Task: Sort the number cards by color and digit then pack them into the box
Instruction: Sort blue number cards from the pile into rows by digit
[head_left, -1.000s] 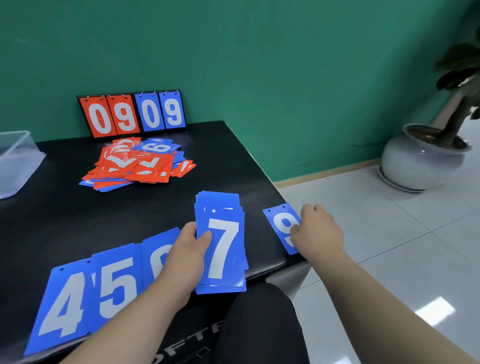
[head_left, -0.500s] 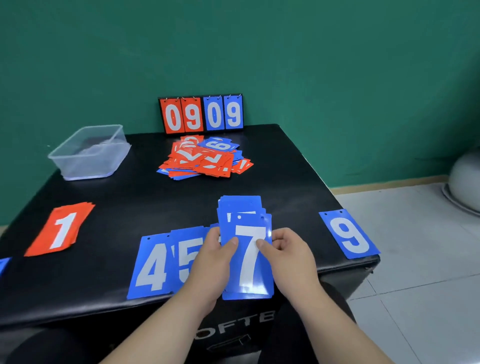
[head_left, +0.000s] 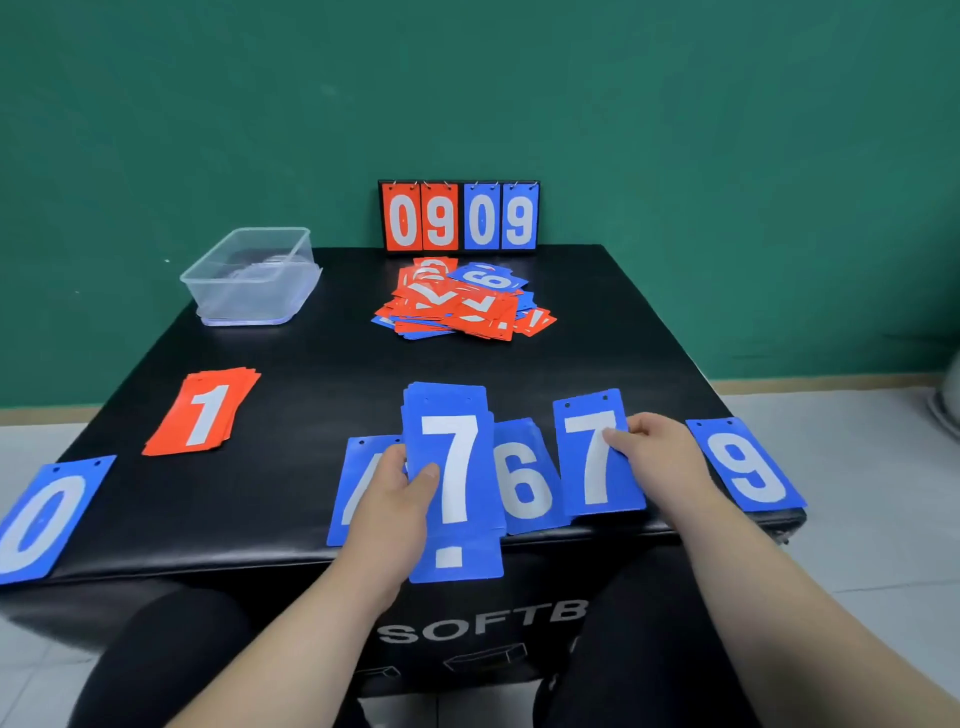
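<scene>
Head view: half a second ago both hands held the blue stack; now the right hand (head_left: 657, 457) has peeled off a 7 card (head_left: 597, 457), pinched in its fingers, between the 6 (head_left: 524, 483) and 9 (head_left: 748, 467). The left hand (head_left: 389, 514) grips the stack (head_left: 454, 467). Blue sorting advances; the box (head_left: 249, 275) waits far left.

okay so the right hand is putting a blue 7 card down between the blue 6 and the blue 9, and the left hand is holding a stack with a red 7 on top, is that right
Not quite. The stack in the left hand has a blue 7 on top, not a red one; the head view shows it. The rest stands: the right hand has the blue 7 card between the blue 6 and the blue 9.
</scene>
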